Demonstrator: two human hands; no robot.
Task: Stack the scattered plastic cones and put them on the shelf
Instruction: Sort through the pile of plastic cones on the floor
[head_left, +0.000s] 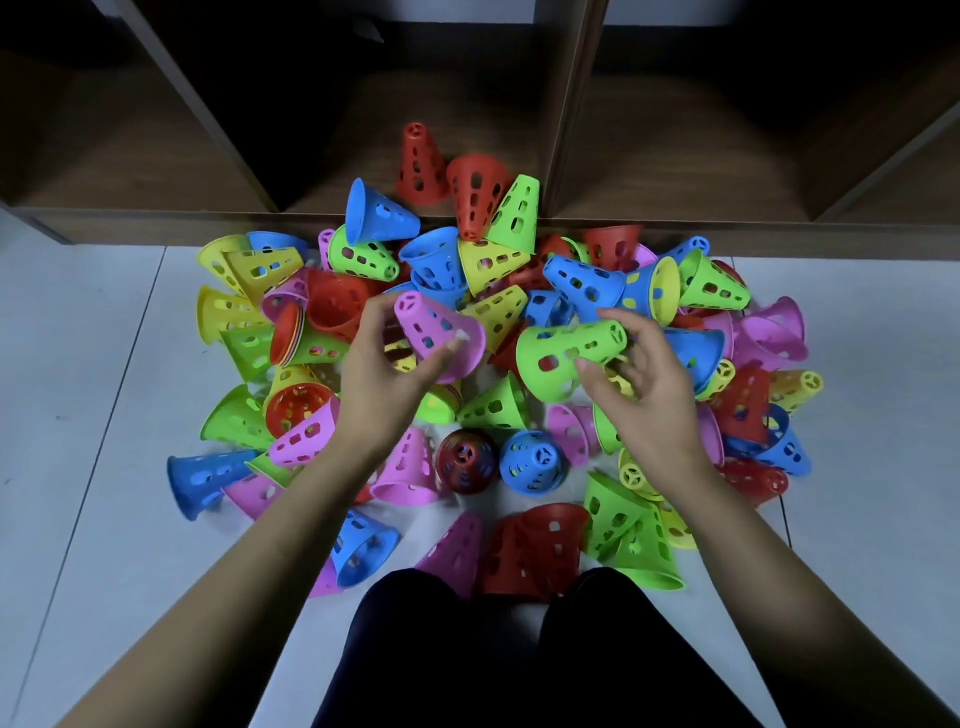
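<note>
A heap of several perforated plastic cones in red, blue, green, yellow and pink covers the floor in front of a dark wooden shelf (467, 109). My left hand (382, 374) grips a pink cone (436, 332) above the middle of the heap, its narrow end tilted up and left. My right hand (641, 384) grips a green cone (566, 351) lying sideways, wide end toward the pink one. The two held cones are a short gap apart. One red cone (418, 163) stands upright inside the shelf's middle compartment.
The shelf has open compartments separated by upright wooden dividers (569, 104), with a low front edge (156, 218) just behind the heap. Pale floor tiles (88, 389) lie on either side. My dark-clothed knees (498, 649) are at the near edge of the heap.
</note>
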